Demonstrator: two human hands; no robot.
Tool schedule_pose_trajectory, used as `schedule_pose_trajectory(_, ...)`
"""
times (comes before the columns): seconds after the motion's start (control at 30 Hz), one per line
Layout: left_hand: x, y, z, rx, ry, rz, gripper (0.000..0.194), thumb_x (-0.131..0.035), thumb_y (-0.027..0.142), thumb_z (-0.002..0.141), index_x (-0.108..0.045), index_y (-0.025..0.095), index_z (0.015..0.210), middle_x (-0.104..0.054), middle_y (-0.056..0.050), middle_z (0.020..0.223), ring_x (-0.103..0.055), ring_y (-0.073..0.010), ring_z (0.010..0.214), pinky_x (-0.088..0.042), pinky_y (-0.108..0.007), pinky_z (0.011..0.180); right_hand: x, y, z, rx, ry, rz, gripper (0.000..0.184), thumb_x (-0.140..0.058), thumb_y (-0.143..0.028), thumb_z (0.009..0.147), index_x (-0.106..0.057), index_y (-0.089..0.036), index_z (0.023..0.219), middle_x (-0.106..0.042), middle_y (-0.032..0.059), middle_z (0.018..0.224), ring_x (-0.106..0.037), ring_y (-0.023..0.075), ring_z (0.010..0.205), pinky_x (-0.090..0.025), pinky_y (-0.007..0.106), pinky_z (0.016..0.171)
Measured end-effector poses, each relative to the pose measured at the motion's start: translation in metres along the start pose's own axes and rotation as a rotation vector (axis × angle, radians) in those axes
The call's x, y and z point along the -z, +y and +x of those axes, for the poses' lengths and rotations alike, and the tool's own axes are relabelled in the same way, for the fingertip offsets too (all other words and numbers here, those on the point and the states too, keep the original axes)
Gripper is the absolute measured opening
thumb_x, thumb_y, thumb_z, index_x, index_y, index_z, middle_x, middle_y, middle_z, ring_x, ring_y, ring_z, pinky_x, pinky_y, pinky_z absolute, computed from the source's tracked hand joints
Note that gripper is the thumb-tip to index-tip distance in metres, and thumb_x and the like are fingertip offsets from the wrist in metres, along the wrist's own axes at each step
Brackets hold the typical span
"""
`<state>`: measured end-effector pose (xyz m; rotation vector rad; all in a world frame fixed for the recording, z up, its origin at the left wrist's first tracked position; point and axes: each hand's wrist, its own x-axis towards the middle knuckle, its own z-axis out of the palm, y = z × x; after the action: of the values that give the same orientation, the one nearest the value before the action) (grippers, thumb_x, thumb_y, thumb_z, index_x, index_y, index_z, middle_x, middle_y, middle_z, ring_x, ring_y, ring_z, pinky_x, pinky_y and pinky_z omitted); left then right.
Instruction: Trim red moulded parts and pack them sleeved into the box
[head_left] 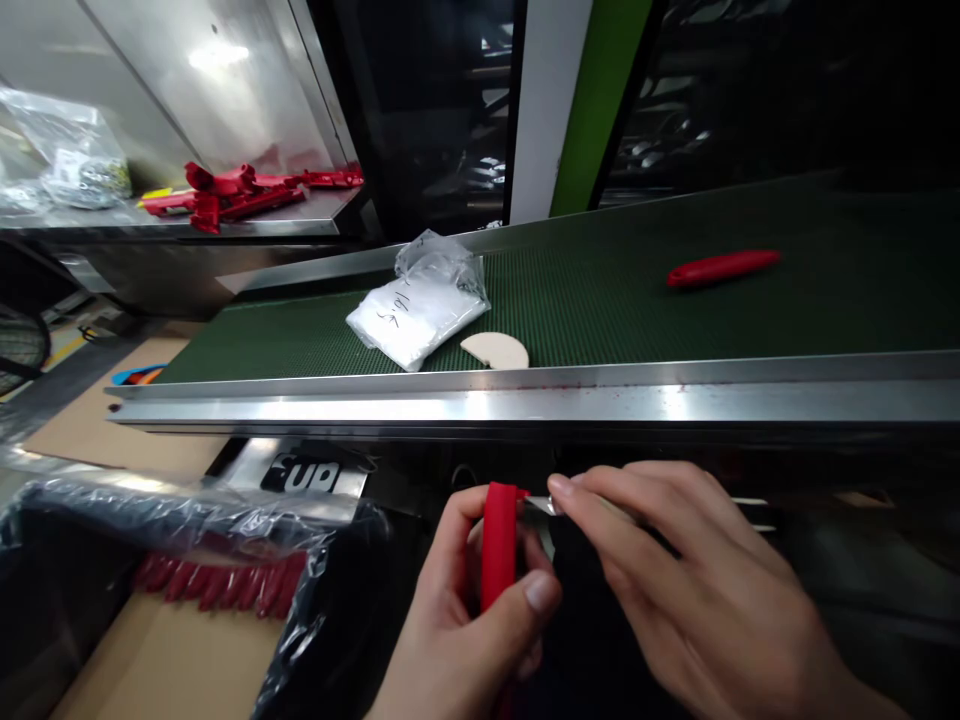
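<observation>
My left hand (469, 610) is closed around a red plastic handle (499, 545), held upright below the conveyor's metal rail. My right hand (675, 570) pinches a small silvery blade (541, 506) between thumb and forefinger, its tip against the top of the red handle. Another red handle (724, 267) lies on the green conveyor belt (675, 310) at the far right. A white plastic bag (420, 310) with handwriting and a pale half-round piece (495, 350) lie on the belt in the middle.
A steel rail (525, 400) runs across in front of the belt. At lower left a box lined with clear plastic (187, 520) holds several red handles (225, 580). More red parts (240, 190) lie on a steel shelf at upper left, beside plastic bags (67, 160).
</observation>
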<state>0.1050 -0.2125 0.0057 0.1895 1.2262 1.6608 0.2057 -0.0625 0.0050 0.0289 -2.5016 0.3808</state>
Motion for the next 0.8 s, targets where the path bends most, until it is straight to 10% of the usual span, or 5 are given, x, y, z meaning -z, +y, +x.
schedule_pose_trajectory(0.47, -0.0002, -0.0009, -0.0018, 0.004, 0.058, 0.023, 0.039, -0.070, 0.032, 0.082, -0.047, 0.026, 0.113, -0.053, 0.003, 0.084, -0.042, -0.0030, 0.055, -0.035, -0.017, 0.049, -0.0036, -0.0010, -0.0024, 0.009, 0.050, -0.033, 0.038, -0.053, 0.000, 0.085, -0.066, -0.009, 0.119, -0.065, 0.0153, 0.106, -0.057, 0.0269, 0.091, -0.044, 0.042, 0.072)
schedule_pose_trajectory(0.8, 0.0057, -0.0033, 0.0017, 0.003, -0.132, -0.133, 0.028, -0.064, 0.030, 0.088, -0.047, 0.027, 0.110, -0.054, 0.003, 0.088, -0.046, -0.0019, 0.052, -0.036, -0.014, 0.045, -0.0023, -0.0007, -0.0027, -0.067, 0.106, 0.141, 0.038, -0.054, 0.006, 0.083, -0.065, -0.007, 0.117, -0.063, 0.0138, 0.109, -0.057, 0.0217, 0.099, -0.050, 0.038, 0.082)
